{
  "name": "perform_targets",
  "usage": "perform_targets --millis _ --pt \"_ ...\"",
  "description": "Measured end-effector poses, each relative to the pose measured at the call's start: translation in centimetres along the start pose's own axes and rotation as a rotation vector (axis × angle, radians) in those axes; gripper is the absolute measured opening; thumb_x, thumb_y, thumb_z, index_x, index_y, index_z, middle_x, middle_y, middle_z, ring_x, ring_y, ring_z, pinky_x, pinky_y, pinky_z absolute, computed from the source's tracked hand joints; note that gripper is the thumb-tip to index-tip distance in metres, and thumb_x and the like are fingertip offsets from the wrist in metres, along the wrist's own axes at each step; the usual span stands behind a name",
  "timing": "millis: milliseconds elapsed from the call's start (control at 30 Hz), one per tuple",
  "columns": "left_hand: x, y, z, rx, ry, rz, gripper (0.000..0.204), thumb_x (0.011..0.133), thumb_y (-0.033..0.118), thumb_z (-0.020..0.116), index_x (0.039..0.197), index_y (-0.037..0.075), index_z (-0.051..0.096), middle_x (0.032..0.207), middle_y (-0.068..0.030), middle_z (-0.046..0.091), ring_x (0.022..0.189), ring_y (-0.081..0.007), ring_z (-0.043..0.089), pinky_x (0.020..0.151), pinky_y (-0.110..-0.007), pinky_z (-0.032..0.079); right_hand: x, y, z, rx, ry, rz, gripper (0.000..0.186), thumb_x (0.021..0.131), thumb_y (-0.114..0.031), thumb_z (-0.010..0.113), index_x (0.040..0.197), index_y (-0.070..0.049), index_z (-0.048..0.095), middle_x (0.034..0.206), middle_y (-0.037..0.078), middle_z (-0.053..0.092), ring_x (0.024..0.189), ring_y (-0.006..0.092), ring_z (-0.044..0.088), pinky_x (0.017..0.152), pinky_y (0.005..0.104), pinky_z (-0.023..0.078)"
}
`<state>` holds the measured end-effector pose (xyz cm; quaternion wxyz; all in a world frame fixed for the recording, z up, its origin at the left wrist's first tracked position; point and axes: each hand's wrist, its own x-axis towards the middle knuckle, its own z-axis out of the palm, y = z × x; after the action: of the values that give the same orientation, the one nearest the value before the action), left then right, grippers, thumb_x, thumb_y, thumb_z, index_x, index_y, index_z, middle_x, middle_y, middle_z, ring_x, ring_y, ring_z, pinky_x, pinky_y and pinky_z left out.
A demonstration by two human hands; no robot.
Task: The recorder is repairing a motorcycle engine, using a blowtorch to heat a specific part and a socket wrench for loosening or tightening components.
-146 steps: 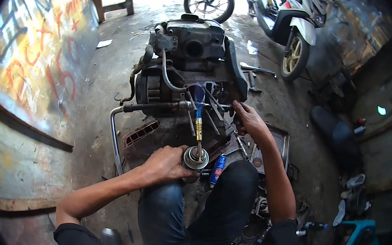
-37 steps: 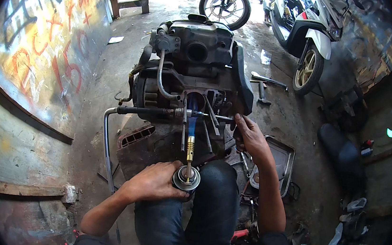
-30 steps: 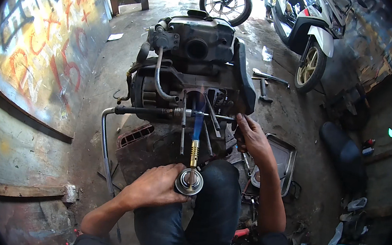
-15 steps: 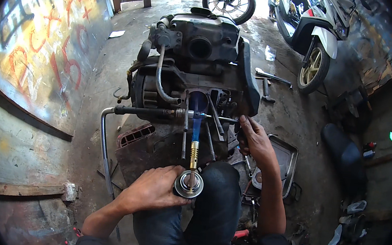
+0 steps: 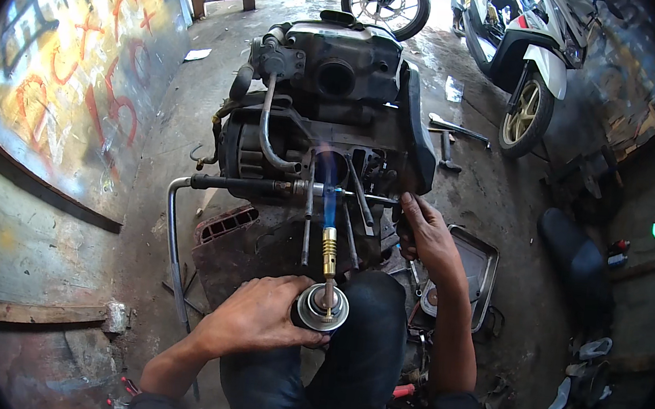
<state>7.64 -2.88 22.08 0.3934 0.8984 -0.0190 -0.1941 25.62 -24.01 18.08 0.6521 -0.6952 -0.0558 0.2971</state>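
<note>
In my left hand (image 5: 256, 317), closed around its canister, is a gas torch (image 5: 328, 256) with a brass nozzle. A blue flame (image 5: 330, 211) shoots away from me, across a thin metal shaft (image 5: 376, 199) and toward the round opening in the engine (image 5: 270, 143). My right hand (image 5: 429, 239) grips that shaft's dark handle, mostly hidden by the fingers; it looks like a screwdriver. The shaft's tip meets a silver fitting (image 5: 309, 190) at the end of a black-sleeved bar (image 5: 238, 185). Several metal studs (image 5: 306, 238) stick out of the engine toward me.
A metal tray (image 5: 482, 293) and scattered tools lie right of my knees. A hammer (image 5: 448, 153) and a ratchet wrench (image 5: 459, 128) are on the floor beyond. A white scooter (image 5: 537, 75) stands back right. Painted wall panels (image 5: 75, 98) border the left; a black seat (image 5: 574, 250) lies right.
The torch has shifted slightly right and away from me, its nozzle closer to the shaft. The flame now reaches higher over the engine opening. My right hand is nearly still.
</note>
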Motion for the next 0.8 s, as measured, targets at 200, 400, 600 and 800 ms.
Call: perform_targets --millis 200,400,600,800 --pt "-0.4 0.4 -0.2 -0.014 -0.003 0.069 0.073 0.071 0.052 0.079 0.115 -0.003 0.06 0.106 -0.0211 0.066 0.099 -0.0376 0.064 0.088 -0.044 0.051 0.0 0.1 0.1 0.01 -0.001 -0.011 0.034 0.1 -0.042 0.051 0.09 -0.01 0.05 0.06 -0.006 0.036 0.047 0.0047 0.032 0.042 0.0231 0.026" --pt "-0.1 0.7 0.0 -0.076 -0.044 0.121 0.073 0.073 0.053 0.076 0.116 -0.003 0.06 0.106 -0.0221 0.067 0.099 -0.0372 0.065 0.088 -0.044 0.051 0.1 0.3 -0.2 0.018 -0.001 -0.011 0.034 0.1 -0.043 0.051 0.09 -0.011 0.05 0.06 -0.006 0.036 0.046 0.0047 0.031 0.042 0.023 0.026" --pt "-0.7 1.0 0.2 -0.061 -0.039 0.041 0.074 0.073 0.054 0.076 0.118 -0.002 0.06 0.105 -0.0217 0.068 0.098 -0.0361 0.066 0.087 -0.044 0.051 0.0 0.1 -0.1 0.017 -0.012 0.003 0.035 0.1 -0.043 0.052 0.088 -0.011 0.051 0.06 -0.005 0.038 0.046 0.0047 0.032 0.042 0.0231 0.026" --pt "-1.2 1.5 0.6 -0.035 0.035 -0.003 0.075 0.071 0.057 0.076 0.116 -0.001 0.062 0.1 -0.0208 0.069 0.095 -0.0364 0.066 0.085 -0.045 0.052 -0.2 -0.1 0.0 0.026 -0.003 0.02 0.036 0.099 -0.045 0.052 0.088 -0.01 0.052 0.06 -0.005 0.039 0.046 0.0051 0.033 0.042 0.023 0.027"
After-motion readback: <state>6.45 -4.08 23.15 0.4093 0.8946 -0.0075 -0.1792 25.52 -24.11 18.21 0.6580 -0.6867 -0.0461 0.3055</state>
